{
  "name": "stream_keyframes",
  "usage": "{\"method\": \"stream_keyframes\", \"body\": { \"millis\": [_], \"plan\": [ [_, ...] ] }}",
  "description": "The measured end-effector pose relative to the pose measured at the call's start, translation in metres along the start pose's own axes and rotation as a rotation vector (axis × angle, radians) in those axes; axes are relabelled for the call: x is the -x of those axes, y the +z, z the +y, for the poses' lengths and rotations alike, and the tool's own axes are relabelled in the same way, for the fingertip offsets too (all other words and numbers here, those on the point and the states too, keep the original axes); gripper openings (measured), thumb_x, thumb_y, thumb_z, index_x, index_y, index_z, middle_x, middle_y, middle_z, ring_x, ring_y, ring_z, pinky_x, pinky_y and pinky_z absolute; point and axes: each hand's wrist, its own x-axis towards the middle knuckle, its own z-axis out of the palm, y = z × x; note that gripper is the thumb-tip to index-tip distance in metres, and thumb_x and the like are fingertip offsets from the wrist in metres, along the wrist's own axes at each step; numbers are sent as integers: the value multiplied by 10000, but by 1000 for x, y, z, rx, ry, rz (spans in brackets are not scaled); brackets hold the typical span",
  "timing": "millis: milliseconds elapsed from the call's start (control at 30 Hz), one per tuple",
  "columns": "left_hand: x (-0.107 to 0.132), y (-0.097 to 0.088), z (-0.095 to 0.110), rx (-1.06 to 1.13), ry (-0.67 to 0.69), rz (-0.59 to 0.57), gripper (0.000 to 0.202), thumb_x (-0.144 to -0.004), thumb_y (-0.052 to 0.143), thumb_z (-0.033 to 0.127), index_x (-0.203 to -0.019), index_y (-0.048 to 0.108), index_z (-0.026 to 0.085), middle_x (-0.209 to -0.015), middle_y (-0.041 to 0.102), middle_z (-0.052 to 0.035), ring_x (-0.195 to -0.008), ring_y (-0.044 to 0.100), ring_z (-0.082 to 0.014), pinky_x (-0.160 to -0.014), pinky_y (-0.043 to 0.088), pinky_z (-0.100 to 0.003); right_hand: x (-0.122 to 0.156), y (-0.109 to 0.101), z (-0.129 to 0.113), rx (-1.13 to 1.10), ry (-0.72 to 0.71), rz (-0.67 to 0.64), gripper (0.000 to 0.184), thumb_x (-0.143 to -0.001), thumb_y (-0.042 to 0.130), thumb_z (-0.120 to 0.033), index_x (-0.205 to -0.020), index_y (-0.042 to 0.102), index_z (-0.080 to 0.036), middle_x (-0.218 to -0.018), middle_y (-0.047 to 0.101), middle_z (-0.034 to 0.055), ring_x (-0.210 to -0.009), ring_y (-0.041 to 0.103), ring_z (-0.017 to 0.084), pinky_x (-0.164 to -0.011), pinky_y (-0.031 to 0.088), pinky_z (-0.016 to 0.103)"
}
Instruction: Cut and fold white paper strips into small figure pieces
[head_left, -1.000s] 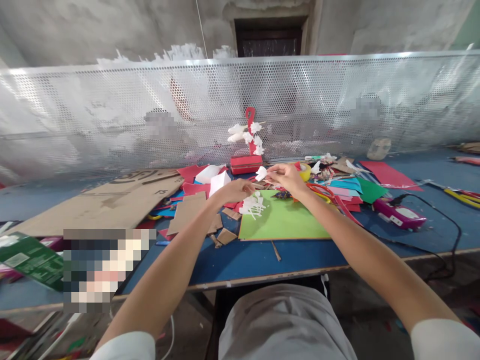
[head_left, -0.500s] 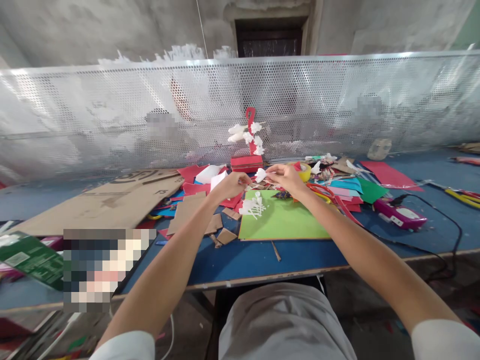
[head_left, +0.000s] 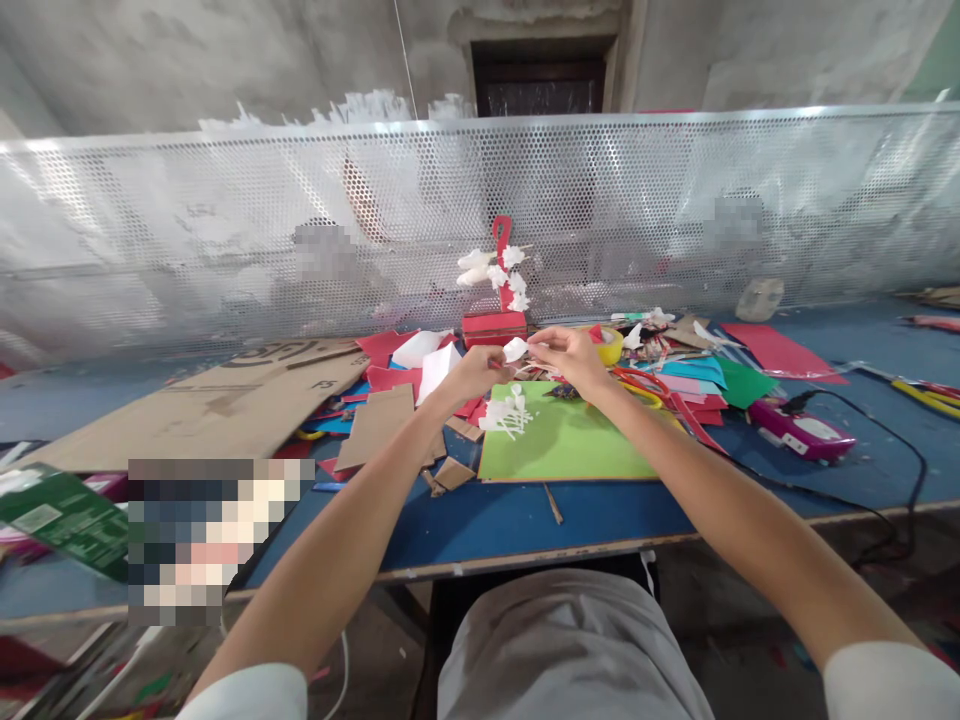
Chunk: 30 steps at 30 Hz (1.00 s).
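Note:
Between my hands, above the table, is a small white paper flower. My left hand has its fingers closed at the left side of the flower. From the other side my right hand pinches it; its fingertips partly hide the stem end. Below them, on a lime-green sheet, lies a cluster of white flower pieces with thin stems. Behind stands a red paper stem with a curled top, bearing several white flowers, on a red box-like base.
Cardboard sheets cover the left side, with small cardboard pieces nearer me. To the right are a yellow tape roll, coloured paper and a purple device with a black cord. A perforated metal panel runs behind.
My left hand has moved right and slightly down to meet the white flower. The flower has shifted slightly left and turned. My right hand has barely moved.

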Motion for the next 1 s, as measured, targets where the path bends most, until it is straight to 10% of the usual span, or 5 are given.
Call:
{"method": "stream_keyframes", "body": {
  "millis": [367, 1000],
  "plan": [
    [-2, 12, 8, 468, -122, 61, 188, -710, 708, 102, -836, 570, 125, -741, 652, -23, -669, 634, -104, -704, 522, -264, 4, 5, -7, 126, -49, -44, 247, -739, 725, -399, -860, 690, -185, -844, 724, 66, -719, 663, 184, -678, 537, 314],
    [2, 4, 15, 361, -114, 2, 239, -702, 692, 192, -891, 554, 141, -810, 661, -49, -753, 623, -134, -736, 484, -280, -1, -2, 3, 181, -17, -102, 241, -717, 725, -372, -862, 695, -182, -804, 724, 52, -706, 672, 187, -659, 537, 300]
  ]
}}
